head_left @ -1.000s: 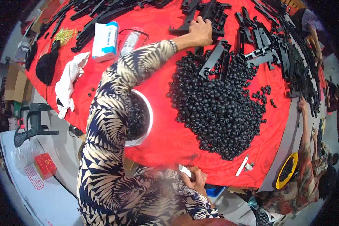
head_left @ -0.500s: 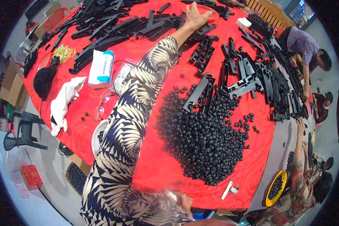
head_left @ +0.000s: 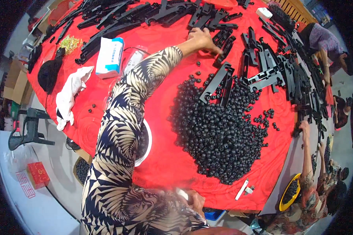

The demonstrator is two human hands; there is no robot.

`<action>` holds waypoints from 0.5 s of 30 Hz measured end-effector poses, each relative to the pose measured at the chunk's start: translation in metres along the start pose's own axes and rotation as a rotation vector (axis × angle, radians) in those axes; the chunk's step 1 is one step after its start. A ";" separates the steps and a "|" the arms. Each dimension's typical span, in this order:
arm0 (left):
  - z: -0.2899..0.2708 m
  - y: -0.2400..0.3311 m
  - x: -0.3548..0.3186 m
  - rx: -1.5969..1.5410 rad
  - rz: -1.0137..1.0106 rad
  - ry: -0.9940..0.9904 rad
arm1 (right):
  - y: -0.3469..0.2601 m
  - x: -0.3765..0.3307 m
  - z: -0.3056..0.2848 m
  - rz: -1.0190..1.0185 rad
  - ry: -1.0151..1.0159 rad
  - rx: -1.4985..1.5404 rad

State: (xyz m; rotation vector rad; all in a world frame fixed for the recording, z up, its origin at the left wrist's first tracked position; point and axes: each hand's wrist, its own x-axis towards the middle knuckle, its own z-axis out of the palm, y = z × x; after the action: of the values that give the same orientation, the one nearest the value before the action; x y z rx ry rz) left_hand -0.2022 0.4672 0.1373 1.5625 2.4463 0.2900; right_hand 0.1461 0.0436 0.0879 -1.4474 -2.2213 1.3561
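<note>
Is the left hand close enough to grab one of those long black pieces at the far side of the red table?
Probably yes. The left hand is stretched out right at the black pieces, and nothing lies between them.

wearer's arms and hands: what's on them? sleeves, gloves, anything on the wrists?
Left arm wears a long sleeve in a navy-and-cream leaf print, ending at the wrist. Left hand is bare, no glove. Right hand looks bare too, with the same print beside it. No watch or rings discernible.

Red tablecloth [head_left: 164, 164]; black round caps [head_left: 219, 137], black-and-cream leaf-patterned sleeve [head_left: 125, 117], white-and-blue box [head_left: 110, 57]
</note>
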 end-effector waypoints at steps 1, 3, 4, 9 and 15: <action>0.004 0.010 0.003 -0.021 -0.001 0.014 | 0.001 0.000 0.000 -0.051 0.070 0.008; 0.020 0.037 0.006 -0.018 -0.006 0.049 | 0.006 0.000 0.003 -0.232 0.257 0.014; 0.027 0.050 0.007 -0.066 0.013 0.110 | 0.008 -0.001 0.000 -0.202 0.266 0.006; 0.029 0.051 0.008 -0.087 -0.056 0.468 | 0.024 -0.009 0.009 -0.165 0.022 -0.231; 0.030 0.047 0.083 -0.529 0.070 0.390 | 0.074 -0.023 0.023 -0.179 0.054 -0.124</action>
State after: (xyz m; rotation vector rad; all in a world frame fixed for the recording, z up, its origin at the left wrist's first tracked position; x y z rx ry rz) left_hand -0.1865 0.5636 0.1149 1.4469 2.2881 1.2428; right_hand 0.1927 0.0206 0.0264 -1.2687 -2.3715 1.1294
